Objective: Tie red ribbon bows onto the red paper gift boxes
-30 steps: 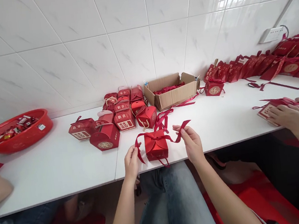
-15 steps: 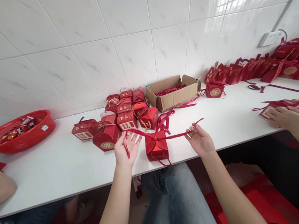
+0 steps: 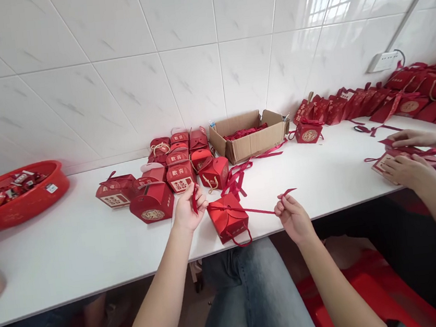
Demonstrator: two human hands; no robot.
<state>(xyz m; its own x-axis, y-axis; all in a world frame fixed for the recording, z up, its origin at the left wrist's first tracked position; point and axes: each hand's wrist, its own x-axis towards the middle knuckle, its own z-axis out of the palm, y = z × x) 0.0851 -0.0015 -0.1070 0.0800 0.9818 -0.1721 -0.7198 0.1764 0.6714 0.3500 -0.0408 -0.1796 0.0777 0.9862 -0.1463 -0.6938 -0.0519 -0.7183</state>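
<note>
Head camera, one: looks forward and down from the wearer's head, over lap [image 3: 259,295], left hand [image 3: 188,211], right hand [image 3: 295,220] and table [image 3: 94,251] at close range, to wall [image 3: 193,82] beyond.

Sm. red box [image 3: 228,228], top flaps folded in, sits askew btwn L hand [image 3: 190,208] & R hand [image 3: 293,218]; thin dk-red ribbon [image 3: 260,211] across top, straight to R hand, other end in L.

Reads 歡喜 on lid of right panelled box [image 3: 180,174], again on far box [image 3: 179,137]. Shows 囍 on white panel [image 3: 178,186], also on left panelled box [image 3: 116,190]. Illegible on basin sticker [image 3: 51,188].
</note>
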